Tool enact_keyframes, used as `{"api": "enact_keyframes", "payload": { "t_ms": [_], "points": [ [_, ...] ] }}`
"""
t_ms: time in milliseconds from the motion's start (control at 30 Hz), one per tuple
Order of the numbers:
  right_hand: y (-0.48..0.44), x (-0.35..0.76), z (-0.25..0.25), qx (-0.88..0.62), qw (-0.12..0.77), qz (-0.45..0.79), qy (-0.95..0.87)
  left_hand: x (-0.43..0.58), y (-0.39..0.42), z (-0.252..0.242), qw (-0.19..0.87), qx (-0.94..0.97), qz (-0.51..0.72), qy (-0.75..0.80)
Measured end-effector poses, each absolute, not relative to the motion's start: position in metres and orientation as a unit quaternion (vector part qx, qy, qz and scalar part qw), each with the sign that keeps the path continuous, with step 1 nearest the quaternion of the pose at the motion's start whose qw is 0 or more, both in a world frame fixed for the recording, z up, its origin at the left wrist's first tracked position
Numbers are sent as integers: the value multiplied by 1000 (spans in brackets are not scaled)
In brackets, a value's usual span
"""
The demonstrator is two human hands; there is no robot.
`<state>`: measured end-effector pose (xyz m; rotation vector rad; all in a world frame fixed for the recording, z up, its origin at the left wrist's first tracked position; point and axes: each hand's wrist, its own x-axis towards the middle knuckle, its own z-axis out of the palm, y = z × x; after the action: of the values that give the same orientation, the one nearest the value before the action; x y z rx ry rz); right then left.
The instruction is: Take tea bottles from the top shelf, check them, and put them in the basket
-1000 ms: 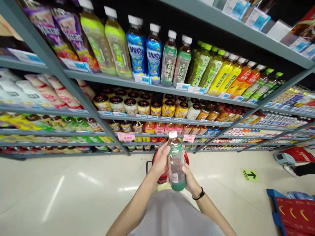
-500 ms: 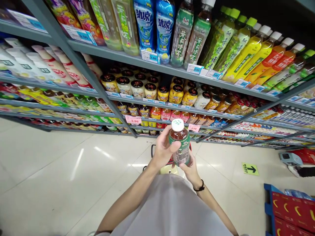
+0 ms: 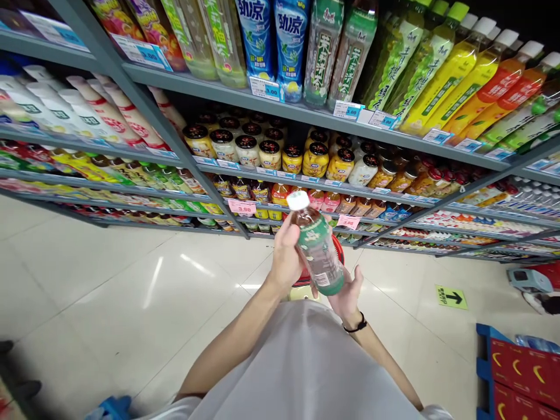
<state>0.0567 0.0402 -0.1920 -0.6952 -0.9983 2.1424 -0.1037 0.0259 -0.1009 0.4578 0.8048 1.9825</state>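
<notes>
1. Clear, cylindrical plastic bottle (image 3: pixel 318 254) tilts near the centre, white cap (image 3: pixel 298 200) toward 11 o'clock.
2. Left hand (image 3: pixel 285 256), at the bottle's 9 o'clock, grasps its side.
3. Right hand (image 3: pixel 346 296), at 5 o'clock, cradles the base (image 3: pixel 332 284) loosely, thumb raised.

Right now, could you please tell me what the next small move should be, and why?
I would probably curl the right hand around the base of the green-labelled drink bottle: the bottle leans, the left hand grips its upper part, and the right thumb stands clear.
</notes>
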Motion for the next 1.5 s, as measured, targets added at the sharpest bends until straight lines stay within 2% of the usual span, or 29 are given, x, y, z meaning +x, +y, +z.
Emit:
{"api": "enact_keyframes", "payload": {
  "t_ms": [100,200,433,667,800,900,1167,1333,1500],
  "points": [
    [40,55,-182,-194,249,869,-381,-107,32,-90,464,133,820,307],
    [39,53,-179,-184,237,853,-428,-115,36,-85,453,142,827,301],
    [43,59,-191,-314,443,634,-550,-138,40,-98,423,176,839,294],
    [52,71,-194,-269,533,379,-707,-148,41,-109,406,152,845,315],
    [58,74,-196,-207,541,300,-758,-150,42,-111,419,133,837,325],
    [59,74,-198,-224,543,333,-738,-150,42,-113,421,134,838,321],
    [60,72,-202,-350,507,534,-579,-141,39,-109,433,179,820,328],
    [56,65,-204,-387,390,731,-406,-131,42,-105,444,203,807,333],
    [59,68,-214,-392,280,830,-283,-128,45,-117,447,250,776,368]
  ]
}}
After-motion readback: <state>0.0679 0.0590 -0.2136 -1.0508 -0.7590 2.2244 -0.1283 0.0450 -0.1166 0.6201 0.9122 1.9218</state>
